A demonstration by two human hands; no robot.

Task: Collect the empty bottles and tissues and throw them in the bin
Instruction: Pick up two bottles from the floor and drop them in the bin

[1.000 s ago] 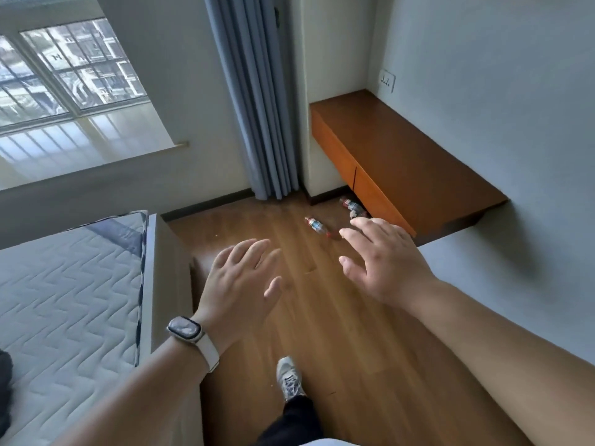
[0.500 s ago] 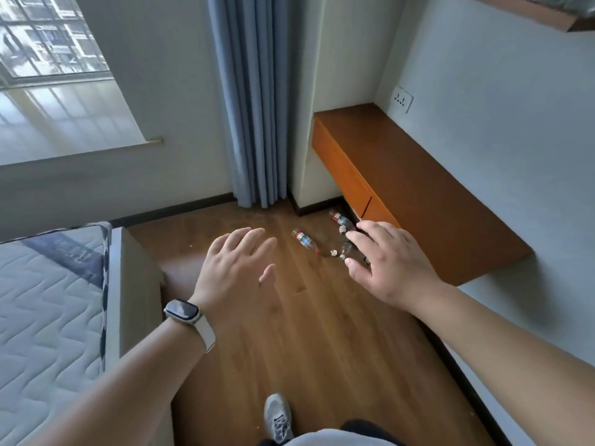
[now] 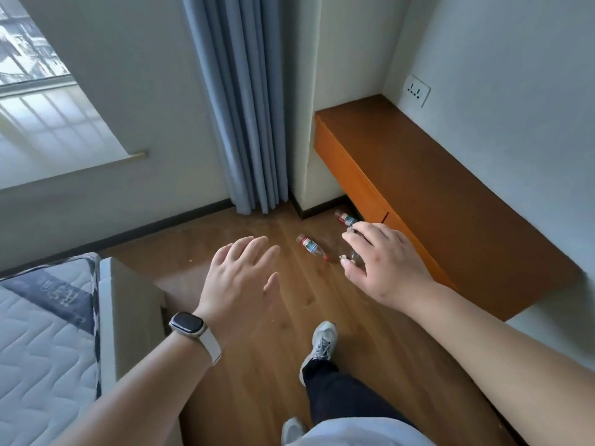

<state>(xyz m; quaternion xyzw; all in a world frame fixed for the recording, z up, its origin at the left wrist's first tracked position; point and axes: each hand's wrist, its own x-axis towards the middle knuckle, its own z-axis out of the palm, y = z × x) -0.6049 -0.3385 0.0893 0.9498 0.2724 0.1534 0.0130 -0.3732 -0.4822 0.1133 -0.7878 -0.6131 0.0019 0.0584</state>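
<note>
1. Left hand [image 3: 240,278] – held palm down above the floor [image 3: 257,365]. The fingers [image 3: 244,249] are straight and slightly fanned, with the thumb set apart. They hold nothing and touch nothing. A watch [image 3: 187,323] sits on the wrist.
2. Right hand [image 3: 386,262] – stretched forward, palm down. Its fingers [image 3: 363,233] are loosely bent and moderately apart, and they grip nothing. In this view they overlap the things on the floor beyond them.
3. First bottle [image 3: 311,246] lies on its side on the floor. It appears between the two hands, with its red cap pointing toward the right thumb.
4. Second bottle [image 3: 346,218] also lies on its side on the floor, close to the wall corner and just under the front edge of the counter [image 3: 434,194]. Its near end is hidden behind the right fingertips.
5. A small clear item [image 3: 349,258] shows beside the right thumb. It is mostly covered, so what it is cannot be told.
6. The counter is orange-brown and fixed to the wall, with a wall socket [image 3: 417,90] above its far end.
7. Surroundings: a blue-grey curtain [image 3: 244,107] hangs to the floor beside a window [image 3: 29,53]. A quilted mattress [image 3: 38,349] lies at lower left. One grey shoe [image 3: 322,342] is planted on the floor below the hands.
</note>
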